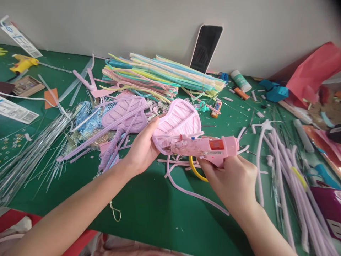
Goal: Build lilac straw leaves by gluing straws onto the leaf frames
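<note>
My left hand (145,147) grips a pale pink, heart-shaped leaf piece (181,119) by its left edge, with the thumb on top. The piece has a pipe-cleaner rim and ribs. In my right hand (231,174) is a pink hot glue gun (207,147), its nozzle end over the lower edge of the leaf piece; whether the tip touches it I cannot tell. A second, purple leaf piece (126,115) with a wrapped stem lies just left of my left hand. Below the glue gun a lilac pipe cleaner (197,195) curves across the green table (151,213).
A big bundle of coloured pipe cleaners (162,74) lies along the wall, beside a propped phone (206,48). Wire stems (32,156) spread at left, near a yellow glue gun (25,64). Lilac pipe cleaners (295,188) and a red sheet (311,78) occupy the right.
</note>
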### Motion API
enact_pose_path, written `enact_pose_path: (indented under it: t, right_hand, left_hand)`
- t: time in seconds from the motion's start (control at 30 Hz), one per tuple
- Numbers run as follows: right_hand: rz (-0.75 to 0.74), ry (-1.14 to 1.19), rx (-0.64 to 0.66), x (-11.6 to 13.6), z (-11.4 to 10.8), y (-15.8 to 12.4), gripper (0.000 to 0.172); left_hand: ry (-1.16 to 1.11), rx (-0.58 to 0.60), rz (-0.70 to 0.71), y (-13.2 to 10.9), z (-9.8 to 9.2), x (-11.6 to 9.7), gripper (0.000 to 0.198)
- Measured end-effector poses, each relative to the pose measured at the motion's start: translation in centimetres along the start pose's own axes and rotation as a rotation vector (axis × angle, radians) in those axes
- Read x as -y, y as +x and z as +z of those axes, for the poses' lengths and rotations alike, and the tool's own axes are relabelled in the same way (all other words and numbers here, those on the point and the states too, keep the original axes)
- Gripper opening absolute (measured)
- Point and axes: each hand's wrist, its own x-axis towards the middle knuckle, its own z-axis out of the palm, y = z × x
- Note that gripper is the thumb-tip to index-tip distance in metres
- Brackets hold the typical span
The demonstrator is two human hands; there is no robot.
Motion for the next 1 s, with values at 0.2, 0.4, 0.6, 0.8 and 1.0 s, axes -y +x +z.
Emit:
enact_pose_path:
  t: [0.2, 0.4, 0.6, 0.8, 1.0]
  right_hand:
    - [-0.027, 0.024, -0.009, 0.08, -0.17, 0.40, 0.020]
    - [-0.044, 0.041, -0.024, -0.10, -0.09, 0.40, 0.021]
    - [-0.030, 0.028, -0.023, -0.42, 0.04, 0.14, 0.026]
    - [-0.059, 0.053, -0.021, -0.43, -0.05, 0.34, 0.018]
    - [-0.069, 0.045, -0.011, -0.59, 0.00, 0.18, 0.012]
  left_hand:
    - [0.007, 0.024, 0.020, 0.10, -0.40, 0.02, 0.033]
    - [-0.009, 0.023, 0.021, 0.10, -0.26, -0.10, 0.035]
    - [0.019, 0.006, 0.052, 0.08, -0.09, -0.25, 0.036]
    - [0.118, 0.056, 0.114, 0.02, -0.41, -0.27, 0.036]
    - [0.189, 0.076, 0.155, 0.08, -0.75, -0.22, 0.035]
